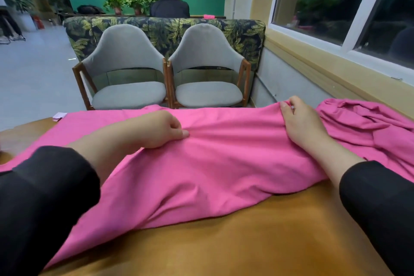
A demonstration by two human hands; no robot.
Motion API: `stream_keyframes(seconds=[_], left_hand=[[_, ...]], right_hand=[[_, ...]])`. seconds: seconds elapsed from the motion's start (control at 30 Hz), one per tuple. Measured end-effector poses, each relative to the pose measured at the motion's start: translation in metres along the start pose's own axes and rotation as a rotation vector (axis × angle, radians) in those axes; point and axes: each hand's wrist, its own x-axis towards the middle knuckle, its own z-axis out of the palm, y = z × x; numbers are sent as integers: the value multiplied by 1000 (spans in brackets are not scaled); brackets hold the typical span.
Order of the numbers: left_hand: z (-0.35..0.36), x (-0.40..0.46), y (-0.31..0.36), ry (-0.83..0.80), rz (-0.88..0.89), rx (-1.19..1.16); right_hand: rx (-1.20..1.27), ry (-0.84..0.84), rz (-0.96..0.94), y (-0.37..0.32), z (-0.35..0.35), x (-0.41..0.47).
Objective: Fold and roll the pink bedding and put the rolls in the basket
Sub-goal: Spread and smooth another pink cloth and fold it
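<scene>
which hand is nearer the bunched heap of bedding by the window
Right. The right hand pinches the sheet just beside the heap; the left hand grips it farther left.

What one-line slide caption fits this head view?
Both hands, left hand and right hand, pinch pink bedding spread on the wooden table, facing two grey chairs.

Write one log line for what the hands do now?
left hand: pinches sheet | right hand: grips far edge | table: sheet unrolled
</scene>
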Motion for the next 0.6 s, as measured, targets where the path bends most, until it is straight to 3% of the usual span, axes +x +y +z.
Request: stream_keyframes(seconds=[0.17, 0.33, 0.47, 0.6], left_hand=[[28, 65, -21, 364, 53, 36], [65, 95, -55, 294, 102, 136], [94, 86, -66, 452, 142, 136], [99, 73, -64, 467, 155, 117]], right_hand=[[-62, -35, 8, 8, 38, 29], [-219, -103, -32, 37, 76, 25], [-311, -133, -29, 42, 84, 11], [-313, -130, -61, 39, 76, -2]])
